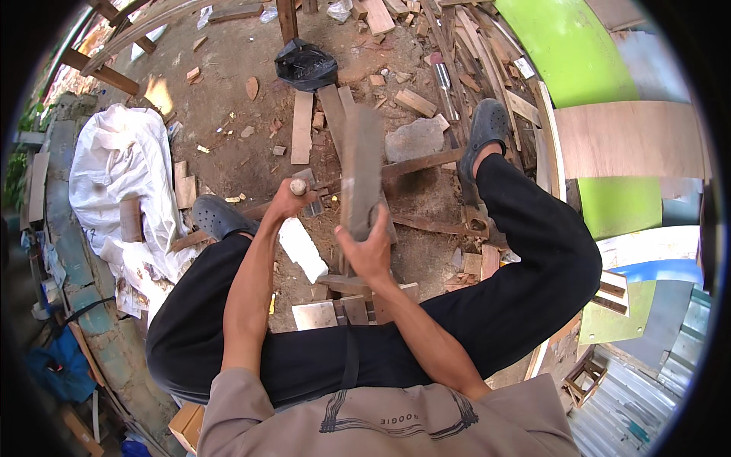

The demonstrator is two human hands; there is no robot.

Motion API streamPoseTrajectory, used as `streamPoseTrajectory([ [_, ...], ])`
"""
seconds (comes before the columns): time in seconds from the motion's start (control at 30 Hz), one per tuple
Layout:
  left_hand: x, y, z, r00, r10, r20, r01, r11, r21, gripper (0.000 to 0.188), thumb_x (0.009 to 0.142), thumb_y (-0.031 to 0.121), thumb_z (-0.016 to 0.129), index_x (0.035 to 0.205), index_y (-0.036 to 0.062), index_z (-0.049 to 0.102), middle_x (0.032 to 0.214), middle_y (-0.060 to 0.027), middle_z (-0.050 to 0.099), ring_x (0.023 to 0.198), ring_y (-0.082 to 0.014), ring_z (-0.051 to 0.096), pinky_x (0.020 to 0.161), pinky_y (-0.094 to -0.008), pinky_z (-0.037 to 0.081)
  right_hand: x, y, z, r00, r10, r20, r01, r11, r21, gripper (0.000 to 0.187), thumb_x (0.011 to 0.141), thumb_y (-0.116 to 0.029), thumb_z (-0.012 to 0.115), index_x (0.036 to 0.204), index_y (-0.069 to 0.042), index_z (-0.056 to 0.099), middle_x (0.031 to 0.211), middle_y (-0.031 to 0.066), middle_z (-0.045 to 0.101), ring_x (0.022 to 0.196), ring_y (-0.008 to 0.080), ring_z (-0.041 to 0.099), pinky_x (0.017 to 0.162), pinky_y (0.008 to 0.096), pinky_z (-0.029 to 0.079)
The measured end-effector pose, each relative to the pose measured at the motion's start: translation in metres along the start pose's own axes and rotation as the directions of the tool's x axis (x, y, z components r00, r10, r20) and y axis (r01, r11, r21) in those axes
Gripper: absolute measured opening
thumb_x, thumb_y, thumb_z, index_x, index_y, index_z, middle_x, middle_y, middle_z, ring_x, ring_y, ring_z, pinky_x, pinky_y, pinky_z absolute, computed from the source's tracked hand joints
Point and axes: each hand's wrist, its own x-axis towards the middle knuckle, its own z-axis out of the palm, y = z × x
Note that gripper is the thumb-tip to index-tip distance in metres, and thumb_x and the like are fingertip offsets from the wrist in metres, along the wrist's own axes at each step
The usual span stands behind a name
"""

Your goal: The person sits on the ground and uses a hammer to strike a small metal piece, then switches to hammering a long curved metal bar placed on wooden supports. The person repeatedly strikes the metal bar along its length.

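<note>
My left hand (286, 199) is closed round a tool with a round wooden handle (298, 187), seen end-on. Flat greyish parts show beside the fist; I cannot tell the tool's exact kind. In my right hand (371, 247) is a thick grey-brown piece of wood (361, 164), gripped near its lower end and tilted up away from me. Its upper end is blurred. A white scrap (301, 250) lies on the ground between my forearms. Beyond the held wood, a long wooden bar (422, 164) runs across toward my right shoe.
Wood offcuts (302, 128) and a concrete block (415, 140) lie on the dirt ahead. A black plastic bag (305, 64) rests by a post. White sacking (122, 167) is at left, near my left shoe (221, 217). Boards and green panels (567, 53) line the right.
</note>
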Motion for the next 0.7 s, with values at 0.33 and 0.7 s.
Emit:
streamPoseTrajectory([
  [0.33, -0.014, 0.005, 0.003, 1.0, -0.011, -0.002, 0.01, 0.968, -0.252, 0.028, 0.08, 0.005, 0.072, 0.067, 0.0091, 0.048, 0.064, 0.0065, 0.044, 0.062, -0.007, 0.039, 0.054, -0.0273, 0.034, -0.058, -0.064, 0.045, 0.835, -0.209, 0.509, 0.283, 0.956, -0.072, 0.088, 0.072, -0.029, 0.073, 0.146, -0.006, 0.03, 0.119, 0.0289, 0.057, 0.103, 0.0454, 0.062, 0.086, 0.0497, 0.051],
  [0.7, -0.007, 0.012, -0.005, 0.999, -0.05, -0.02, 0.049, 0.996, -0.069, 0.02, 0.078, 0.008, 0.072, 0.071, 0.0068, 0.054, 0.067, 0.0038, 0.049, 0.063, -0.0082, 0.044, 0.056, -0.0293, 0.039, 0.036, -0.012, -0.011, 0.857, 0.39, -0.337, -0.35, 0.92, 0.175, 0.104, 0.079, -0.035, 0.071, 0.149, 0.005, 0.006, 0.128, 0.0365, 0.046, 0.108, 0.0413, 0.059, 0.095, 0.0465, 0.048],
])
